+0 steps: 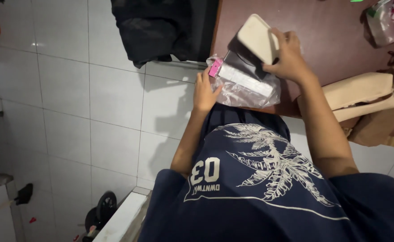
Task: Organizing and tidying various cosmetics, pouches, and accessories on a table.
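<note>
2 hands at brown table, white tiled floor, right hand grip clamped on cream case, left hand pinching plastic bag

I count two hands of mine, my left hand and my right hand. There is one cream rounded rectangular case, one clear crinkled plastic bag, one small pink tag, one dark flat box and one beige folded cloth.

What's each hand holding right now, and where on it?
Right hand grips a cream rounded case by its near end. Left hand pinches the clear plastic bag at its edge, beside a pink tag.
</note>
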